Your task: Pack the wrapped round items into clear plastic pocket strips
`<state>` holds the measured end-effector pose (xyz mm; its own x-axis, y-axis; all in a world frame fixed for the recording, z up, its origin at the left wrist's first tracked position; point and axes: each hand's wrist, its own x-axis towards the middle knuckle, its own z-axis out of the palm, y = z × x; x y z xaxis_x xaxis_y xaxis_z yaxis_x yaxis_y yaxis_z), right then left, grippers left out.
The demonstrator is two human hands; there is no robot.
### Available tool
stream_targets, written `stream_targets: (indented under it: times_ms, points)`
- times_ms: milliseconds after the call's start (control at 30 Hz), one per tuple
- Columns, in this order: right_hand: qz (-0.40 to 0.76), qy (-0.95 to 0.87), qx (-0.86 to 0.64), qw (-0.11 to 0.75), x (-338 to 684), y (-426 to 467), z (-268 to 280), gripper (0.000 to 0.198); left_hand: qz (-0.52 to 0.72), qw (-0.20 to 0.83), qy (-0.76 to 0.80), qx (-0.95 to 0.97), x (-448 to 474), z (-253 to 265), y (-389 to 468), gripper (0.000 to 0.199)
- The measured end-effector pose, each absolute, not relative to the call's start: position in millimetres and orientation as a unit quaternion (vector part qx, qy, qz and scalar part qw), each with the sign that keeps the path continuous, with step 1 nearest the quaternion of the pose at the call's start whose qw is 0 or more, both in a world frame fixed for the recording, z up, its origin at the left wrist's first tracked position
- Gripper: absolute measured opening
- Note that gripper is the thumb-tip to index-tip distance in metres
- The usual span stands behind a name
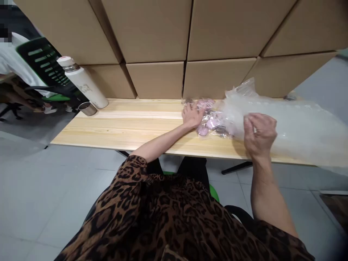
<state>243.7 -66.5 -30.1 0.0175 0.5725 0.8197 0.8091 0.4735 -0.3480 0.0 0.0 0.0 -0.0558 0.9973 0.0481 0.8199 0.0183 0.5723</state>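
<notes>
Left hand [191,115] flat, fingers spread, pressing on pink packets [208,121] in clear wrap, mid-table [122,127] near boxes [163,78]. Right hand [259,133] raised, fingers curled, pinching edge of big clear bag [296,127] lying just right of packets. Bottle [83,81] and steel cup [87,108] at far left corner. Another person's sleeve [13,61] beyond.

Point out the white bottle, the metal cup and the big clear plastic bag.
white bottle [86,86], head view, middle of its body.
metal cup [87,108], head view, its side wall.
big clear plastic bag [304,127], head view, its flat middle.
</notes>
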Motion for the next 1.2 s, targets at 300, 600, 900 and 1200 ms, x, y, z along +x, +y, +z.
stream_targets:
  times_ms: [300, 600, 900, 1200]
  points:
    - [-0.254, -0.599, -0.327, 0.686, 173.4, -66.5, 25.8, 0.030, 0.400, 0.259, 0.581, 0.660, -22.2, 24.9, 0.0, 0.074]
    - [-0.005, -0.906, -0.231, 0.354, -7.4, -104.8, -10.6, 0.045, 0.504, 0.347, 0.584, 0.534, -165.4, 28.4, -105.8, 0.060]
    - [0.006, -0.914, -0.169, 0.370, -13.1, -132.2, -26.9, 0.029, 0.594, 0.264, 0.639, 0.412, -260.7, -18.7, -134.7, 0.076]
    - [-0.094, -0.804, -0.415, 0.416, 111.7, -133.8, -42.6, 0.032, 0.483, -0.044, 0.720, 0.496, -291.5, -25.3, -151.7, 0.075]
